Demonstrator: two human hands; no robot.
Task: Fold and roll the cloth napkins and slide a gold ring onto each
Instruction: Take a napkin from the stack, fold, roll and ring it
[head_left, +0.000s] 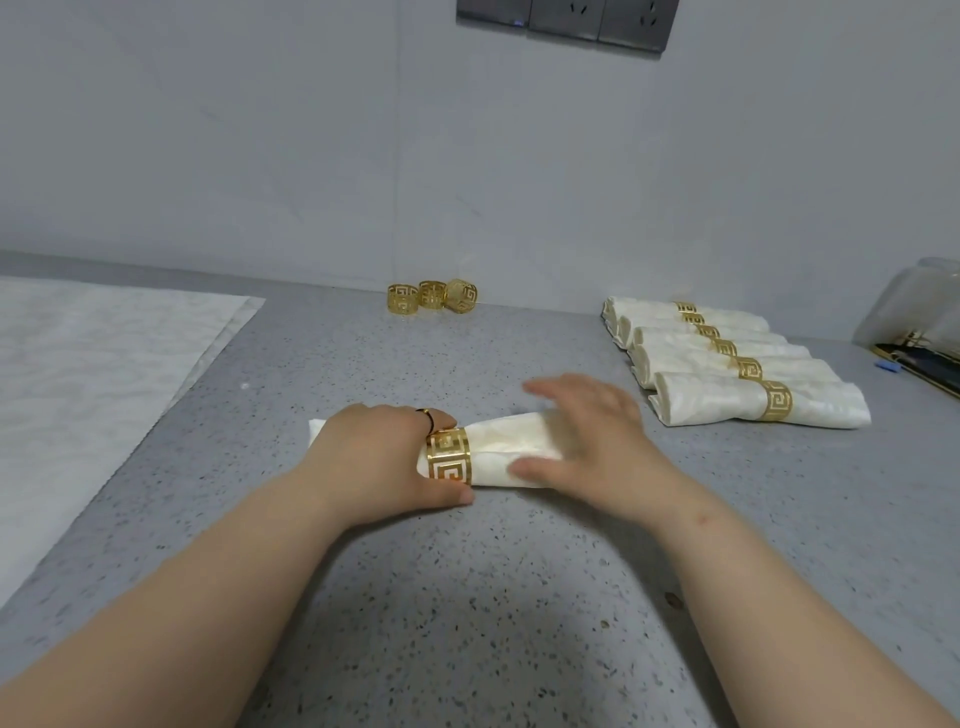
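as gold ring (449, 462) bands it, napkin (511, 449) lies rolled.

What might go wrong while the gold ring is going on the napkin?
1. The gold ring sits near the left end of the rolled napkin. If the left hand pushes it along, cloth may bunch up ahead of it.
2. The right hand only lies flat on the roll, so the roll might loosen or slide on the counter.

A clear container (919, 301) sits at the speckled counter's (467, 597) right edge.
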